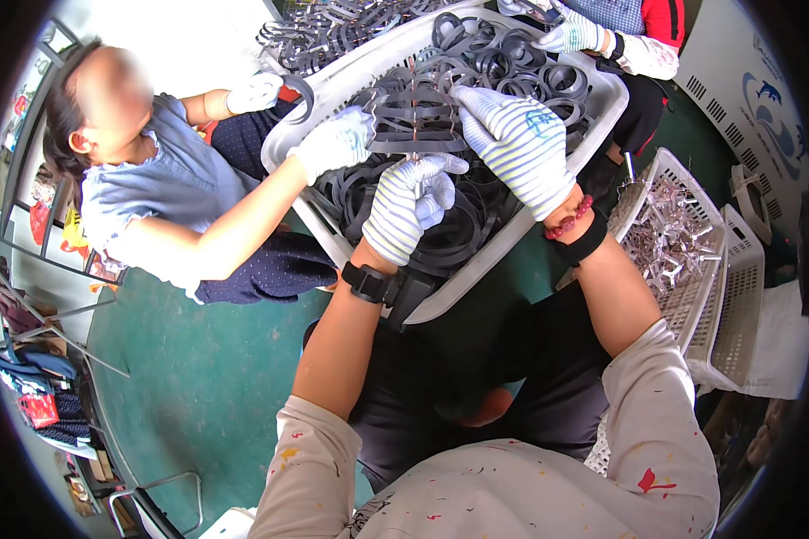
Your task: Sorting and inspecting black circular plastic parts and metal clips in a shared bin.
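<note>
A stack of dark grey bands (416,117), with small shiny metal pieces along its middle and ends, lies over a white plastic basket (404,310) heaped with dark rings. My left hand (409,207), in a striped white glove, has its fingers curled and pinched at the near edge of the stack. From the right, my right hand (520,144), gloved alike, is closed at the stack's right end; its fingertips are partly hidden. A co-worker's gloved hand (337,144) touches the left end. Loose dark rings (458,225) lie beneath my hands.
The co-worker (153,171) at left holds a dark ring (302,99) in the other hand. Across the basket are another person's gloved hands (575,34). More bands (333,31) fill the far end. A white crate (715,260) of shiny metal clips (670,234) stands at right.
</note>
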The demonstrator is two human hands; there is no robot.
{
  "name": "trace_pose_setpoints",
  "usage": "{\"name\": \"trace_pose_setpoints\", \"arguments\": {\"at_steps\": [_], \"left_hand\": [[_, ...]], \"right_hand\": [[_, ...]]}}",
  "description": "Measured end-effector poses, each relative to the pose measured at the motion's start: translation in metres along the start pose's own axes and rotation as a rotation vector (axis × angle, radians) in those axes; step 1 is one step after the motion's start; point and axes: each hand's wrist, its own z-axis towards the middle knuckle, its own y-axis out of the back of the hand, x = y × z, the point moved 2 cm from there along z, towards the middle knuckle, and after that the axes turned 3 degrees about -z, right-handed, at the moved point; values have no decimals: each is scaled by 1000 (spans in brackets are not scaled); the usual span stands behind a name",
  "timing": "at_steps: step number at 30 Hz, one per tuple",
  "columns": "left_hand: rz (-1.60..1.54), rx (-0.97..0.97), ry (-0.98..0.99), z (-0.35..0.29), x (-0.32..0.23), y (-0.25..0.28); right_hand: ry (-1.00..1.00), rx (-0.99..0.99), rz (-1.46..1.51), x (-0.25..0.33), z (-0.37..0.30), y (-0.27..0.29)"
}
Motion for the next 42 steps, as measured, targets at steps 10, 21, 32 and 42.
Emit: {"name": "trace_pose_setpoints", "arguments": {"at_steps": [10, 21, 32, 42], "left_hand": [[-86, 53, -6, -33, 1, -11], [-129, 170, 15, -25, 4, 0], [-141, 232, 10, -7, -13, 4], [225, -134, -310, -3, -27, 25]], "right_hand": [[37, -25, 38, 31, -8, 22], [-432, 232, 496, 8, -9, 13], [-544, 91, 753, -34, -10, -9], [-631, 527, 349, -108, -50, -62]]}}
